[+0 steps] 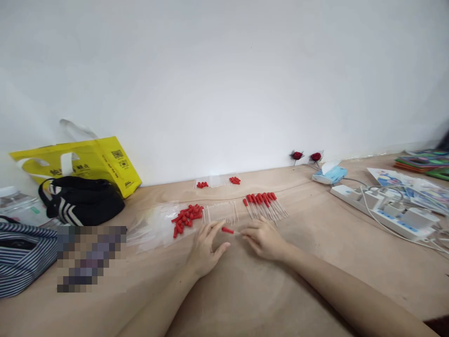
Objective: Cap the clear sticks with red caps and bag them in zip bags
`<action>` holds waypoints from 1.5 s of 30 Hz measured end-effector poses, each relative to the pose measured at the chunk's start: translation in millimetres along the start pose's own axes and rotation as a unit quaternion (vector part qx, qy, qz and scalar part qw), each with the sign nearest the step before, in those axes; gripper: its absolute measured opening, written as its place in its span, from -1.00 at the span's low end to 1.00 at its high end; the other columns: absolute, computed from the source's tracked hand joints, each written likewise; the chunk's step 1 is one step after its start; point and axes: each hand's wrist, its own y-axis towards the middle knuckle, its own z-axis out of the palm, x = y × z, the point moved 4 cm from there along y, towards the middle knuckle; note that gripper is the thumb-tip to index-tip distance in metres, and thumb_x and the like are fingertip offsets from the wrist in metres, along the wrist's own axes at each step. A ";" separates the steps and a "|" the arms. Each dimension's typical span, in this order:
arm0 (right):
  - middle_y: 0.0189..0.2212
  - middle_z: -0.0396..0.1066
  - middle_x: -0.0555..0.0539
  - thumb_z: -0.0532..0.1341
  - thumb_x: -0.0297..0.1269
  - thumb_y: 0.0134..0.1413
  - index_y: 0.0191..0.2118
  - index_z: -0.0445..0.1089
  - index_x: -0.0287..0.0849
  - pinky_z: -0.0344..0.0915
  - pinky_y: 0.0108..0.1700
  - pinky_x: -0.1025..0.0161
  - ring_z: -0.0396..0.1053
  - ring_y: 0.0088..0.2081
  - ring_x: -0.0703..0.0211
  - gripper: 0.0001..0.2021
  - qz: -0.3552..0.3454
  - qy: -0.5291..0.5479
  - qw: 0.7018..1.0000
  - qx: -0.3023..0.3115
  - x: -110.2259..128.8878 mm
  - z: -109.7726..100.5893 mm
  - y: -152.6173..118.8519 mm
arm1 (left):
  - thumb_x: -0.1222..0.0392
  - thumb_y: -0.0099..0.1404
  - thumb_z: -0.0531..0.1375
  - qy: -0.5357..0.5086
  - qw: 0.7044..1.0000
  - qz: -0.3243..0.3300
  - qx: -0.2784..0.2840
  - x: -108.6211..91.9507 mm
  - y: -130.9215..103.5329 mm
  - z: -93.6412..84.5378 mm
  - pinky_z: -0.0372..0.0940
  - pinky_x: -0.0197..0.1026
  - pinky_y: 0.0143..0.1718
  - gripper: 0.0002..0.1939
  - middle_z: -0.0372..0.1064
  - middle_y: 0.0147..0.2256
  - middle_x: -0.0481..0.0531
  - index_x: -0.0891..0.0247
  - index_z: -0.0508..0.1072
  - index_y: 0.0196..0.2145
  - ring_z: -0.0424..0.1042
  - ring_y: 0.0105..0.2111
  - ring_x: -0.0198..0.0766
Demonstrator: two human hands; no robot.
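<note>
My right hand [264, 238] pinches the clear tube of a dropper, whose red rubber bulb [228, 230] points left. Beside that bulb is my left hand [207, 247], with thumb and fingers apart and nothing seen in its grasp. Beyond my left hand, a pile of loose red rubber bulbs [187, 216] lies on a clear plastic bag [154, 229]. Thin clear tubes [222, 213] are laid out in a row just past my fingers. To their right are several droppers [261, 200] with red bulbs on, side by side, tips toward me.
Near the wall, small clear bags hold more red bulbs [202, 185]. At left are a yellow bag [121, 164], a black pouch [93, 201] and a striped bag [24, 257]. At right stand a tissue pack [329, 174] and a power strip [386, 213] with cables.
</note>
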 end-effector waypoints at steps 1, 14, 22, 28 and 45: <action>-0.38 0.41 -0.05 0.03 -0.34 0.05 -0.20 0.36 -0.11 -0.01 -0.27 0.25 0.28 -0.33 0.20 -0.78 0.043 0.012 0.998 -0.034 -11.2 -1.8 0.8 | 0.16 0.16 0.12 0.006 1.000 -0.013 -0.011 2.9 -0.7 -1.2 0.13 -0.03 -0.05 -0.55 0.24 -0.08 0.08 0.14 0.19 0.03 0.20 -0.06 -0.11; -0.46 0.41 -0.01 0.08 -0.32 -0.03 -0.36 0.31 -0.16 0.03 -0.26 0.26 0.33 -0.35 0.19 -0.89 0.377 -0.059 0.917 -0.113 -95.8 -2.7 13.1 | 0.25 0.15 0.11 -0.017 0.999 -0.013 0.040 6.0 -0.7 3.0 0.22 -0.07 -0.15 -0.87 0.28 -0.24 0.06 0.21 0.41 -0.32 0.29 -0.20 -0.17; -0.36 0.42 -0.08 0.05 -0.28 -0.01 -0.37 0.36 -0.17 0.00 -0.24 0.24 0.32 -0.28 0.15 -0.84 0.389 -0.092 0.914 -0.073 -91.9 -0.5 18.3 | 0.25 0.16 0.09 -0.020 0.998 -0.021 0.062 6.2 -0.8 2.7 0.23 -0.10 -0.19 -0.86 0.31 -0.28 0.05 0.21 0.41 -0.30 0.30 -0.23 -0.18; -0.37 0.44 -0.07 0.02 -0.22 0.04 -0.38 0.39 -0.14 -0.06 -0.15 0.17 0.31 -0.24 0.13 -0.78 0.331 -0.087 0.937 -0.066 -63.7 1.0 37.8 | 0.24 0.16 0.10 -0.010 0.998 -0.020 0.065 4.9 -1.1 5.7 0.22 -0.11 -0.18 -0.85 0.33 -0.27 0.05 0.22 0.41 -0.29 0.31 -0.23 -0.18; -0.29 0.42 -0.26 0.08 -0.32 -0.08 -0.29 0.38 -0.27 0.00 -0.18 0.09 0.36 -0.22 0.01 -0.77 0.443 -0.045 0.894 0.060 -37.0 35.9 81.5 | 0.08 0.11 0.13 0.324 0.922 -0.196 -0.077 79.5 0.7 -48.0 0.13 -0.17 -0.36 -0.82 0.32 -0.40 0.07 0.22 0.42 -0.47 0.28 -0.30 -0.07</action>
